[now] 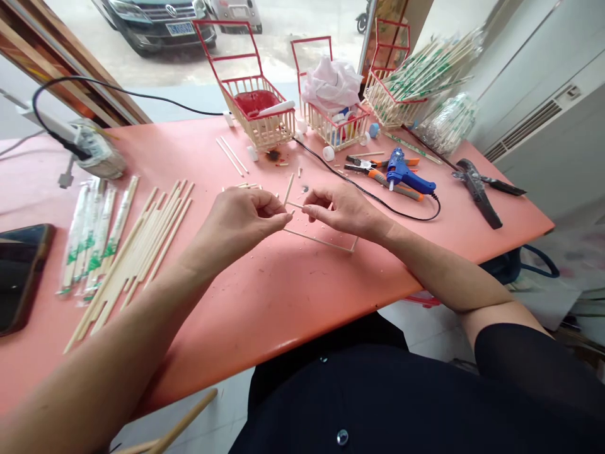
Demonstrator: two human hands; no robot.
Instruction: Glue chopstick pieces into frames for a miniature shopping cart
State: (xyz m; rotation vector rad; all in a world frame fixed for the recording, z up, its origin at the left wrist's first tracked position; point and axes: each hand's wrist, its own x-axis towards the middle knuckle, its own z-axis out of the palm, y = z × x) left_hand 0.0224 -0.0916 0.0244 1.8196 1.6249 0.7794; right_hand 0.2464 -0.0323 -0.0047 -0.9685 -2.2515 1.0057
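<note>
I saw the left hand [246,213] apparently pinching an upright stick [288,188], the right hand [344,209] a thin stick [295,205] — narrow grips, probably for fine control. On the table [269,290] just below them lay the stick frame [321,241], the glue gun [401,173] parked within reach.

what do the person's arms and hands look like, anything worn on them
Left hand and right hand are ungloved, with no watch or bracelet showing. The right arm's dark sleeve ends near the elbow; no left sleeve shows.
</note>
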